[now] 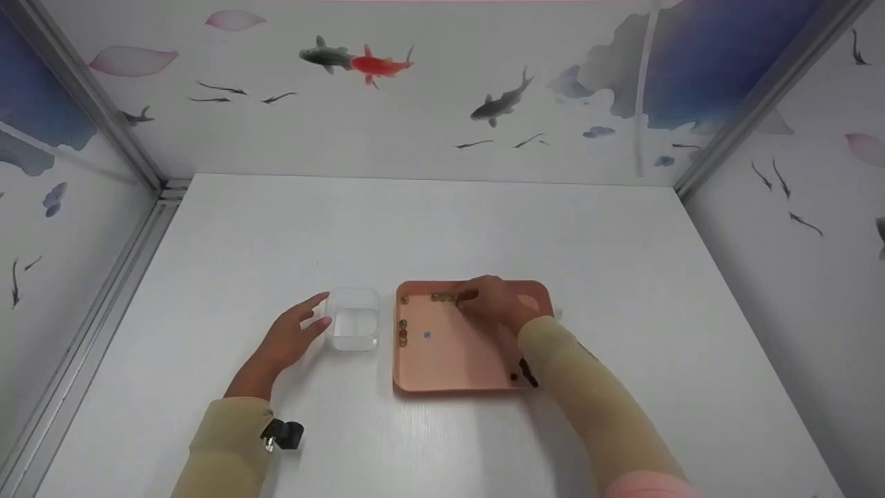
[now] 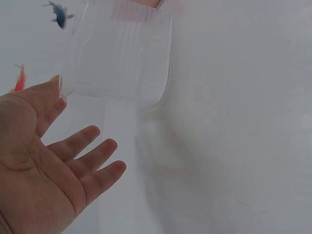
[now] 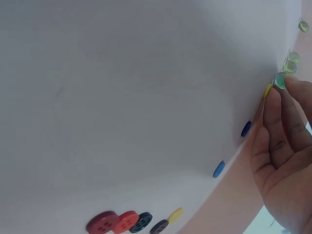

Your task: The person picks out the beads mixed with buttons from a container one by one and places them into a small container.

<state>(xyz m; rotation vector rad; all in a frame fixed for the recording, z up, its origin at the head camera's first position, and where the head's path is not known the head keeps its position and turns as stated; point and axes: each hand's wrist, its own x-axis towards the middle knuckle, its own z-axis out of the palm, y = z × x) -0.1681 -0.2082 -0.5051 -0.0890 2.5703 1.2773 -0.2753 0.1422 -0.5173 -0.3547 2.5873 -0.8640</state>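
My right hand reaches over the far part of a pink tray. Between its thumb and fingertips it pinches a clear green glass marble. Beside those fingertips are other greenish marbles, seen in the head view as a short row along the tray's far edge. My left hand is spread beside a clear plastic box, left of the tray. In the left wrist view its fingertips are right at the box's edge, the other fingers loosely extended.
More small round pieces line the tray's left side, with a bluish one further in. The right wrist view shows a red button, a dark green button and blue buttons. Patterned walls enclose the white table.
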